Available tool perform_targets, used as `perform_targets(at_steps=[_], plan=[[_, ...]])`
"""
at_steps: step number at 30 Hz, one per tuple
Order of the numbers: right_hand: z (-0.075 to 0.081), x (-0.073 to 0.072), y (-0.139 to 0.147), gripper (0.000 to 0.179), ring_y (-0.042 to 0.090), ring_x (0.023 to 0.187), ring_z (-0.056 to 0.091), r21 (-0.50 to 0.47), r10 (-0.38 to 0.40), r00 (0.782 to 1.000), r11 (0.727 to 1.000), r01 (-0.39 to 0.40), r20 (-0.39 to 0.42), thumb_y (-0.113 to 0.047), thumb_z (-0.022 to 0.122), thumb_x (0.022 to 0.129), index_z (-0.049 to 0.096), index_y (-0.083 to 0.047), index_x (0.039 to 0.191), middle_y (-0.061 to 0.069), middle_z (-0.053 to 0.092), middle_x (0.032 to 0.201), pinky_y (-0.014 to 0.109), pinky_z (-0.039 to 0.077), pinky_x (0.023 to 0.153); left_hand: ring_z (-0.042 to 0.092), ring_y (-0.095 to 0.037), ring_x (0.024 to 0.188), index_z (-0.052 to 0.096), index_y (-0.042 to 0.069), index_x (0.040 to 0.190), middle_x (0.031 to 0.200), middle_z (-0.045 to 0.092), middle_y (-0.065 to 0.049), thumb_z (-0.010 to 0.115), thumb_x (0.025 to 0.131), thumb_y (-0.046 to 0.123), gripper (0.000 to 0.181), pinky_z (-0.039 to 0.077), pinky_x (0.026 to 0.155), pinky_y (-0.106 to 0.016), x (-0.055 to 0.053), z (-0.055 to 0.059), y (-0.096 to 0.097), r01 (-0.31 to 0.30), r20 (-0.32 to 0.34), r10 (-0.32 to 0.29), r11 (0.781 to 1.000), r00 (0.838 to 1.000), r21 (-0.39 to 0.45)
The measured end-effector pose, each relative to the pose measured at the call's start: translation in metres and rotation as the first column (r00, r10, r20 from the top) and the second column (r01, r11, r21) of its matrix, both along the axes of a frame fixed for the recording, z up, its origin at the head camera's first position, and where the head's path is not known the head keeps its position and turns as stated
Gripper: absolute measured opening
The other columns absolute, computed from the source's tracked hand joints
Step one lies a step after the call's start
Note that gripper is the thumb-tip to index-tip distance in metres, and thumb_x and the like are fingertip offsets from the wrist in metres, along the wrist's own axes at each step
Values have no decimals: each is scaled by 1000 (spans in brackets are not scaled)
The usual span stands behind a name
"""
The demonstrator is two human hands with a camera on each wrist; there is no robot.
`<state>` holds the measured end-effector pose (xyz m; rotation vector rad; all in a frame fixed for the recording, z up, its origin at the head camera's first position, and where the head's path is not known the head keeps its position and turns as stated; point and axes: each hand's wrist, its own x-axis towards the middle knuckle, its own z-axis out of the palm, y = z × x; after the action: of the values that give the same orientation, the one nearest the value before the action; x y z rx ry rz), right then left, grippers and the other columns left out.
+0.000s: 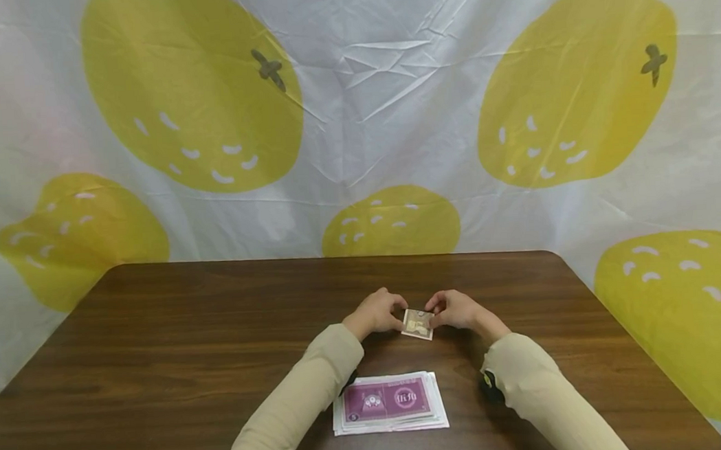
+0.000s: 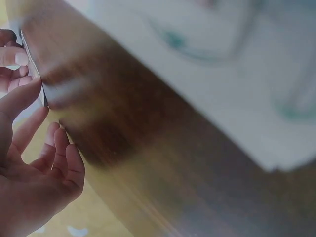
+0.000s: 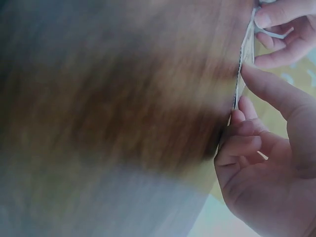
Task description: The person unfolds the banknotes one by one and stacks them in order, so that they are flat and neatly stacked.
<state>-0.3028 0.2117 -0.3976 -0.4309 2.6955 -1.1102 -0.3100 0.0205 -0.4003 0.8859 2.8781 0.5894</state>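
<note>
A small, squarish folded banknote (image 1: 417,324), brown and yellow with a pale border, is between both hands near the far part of the table. My left hand (image 1: 375,313) pinches its left edge between thumb and index finger. On the opposite edge, my right hand (image 1: 459,310) grips it with the thumb in front and fingers behind. Both wrist views show the banknote nearly edge-on, as a thin strip (image 3: 246,47). Closer to me lies a stack of larger notes (image 1: 386,402), the top one purple with a 5 in its corner.
The brown wood-grain table (image 1: 188,345) has rounded far corners. Behind it hangs a white cloth (image 1: 385,113) printed with big yellow fruit. Beige sleeves (image 1: 296,394) reach in on either side of the stack.
</note>
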Motion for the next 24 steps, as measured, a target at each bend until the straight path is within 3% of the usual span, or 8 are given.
perform_targets(at_steps=[4,15,19,24], plan=[[1,0,0,25,15,70,44,36,18,1000,999,-17,-8,-3,70,67,58,3,87,5,51,75,26,36,62,47,-16,79,62,12,104,84,49,-4,73,70,20,36,38,66,-25,4,5,0,-8,21,8,1000,1000,0],[0,1,0,27,17,68,45,-66,100,994,993,-103,-47,5,65,65,49,4,86,9,50,75,28,37,61,47,-15,76,61,10,99,82,48,-4,75,66,18,36,38,64,-24,4,3,-2,-19,37,17,998,999,59],[-2,1,0,25,17,68,45,-115,138,989,983,-144,-55,9,62,66,49,7,87,11,50,74,28,37,59,47,-14,74,61,7,92,79,50,-4,74,68,16,28,38,64,-24,5,4,-3,-9,45,5,996,999,86],[-2,1,1,22,17,68,45,-151,151,985,975,-161,-78,10,60,68,50,7,87,10,50,74,27,37,58,47,-12,65,59,6,78,69,52,1,66,76,17,13,38,60,-24,9,8,-6,2,28,-7,983,1000,186]])
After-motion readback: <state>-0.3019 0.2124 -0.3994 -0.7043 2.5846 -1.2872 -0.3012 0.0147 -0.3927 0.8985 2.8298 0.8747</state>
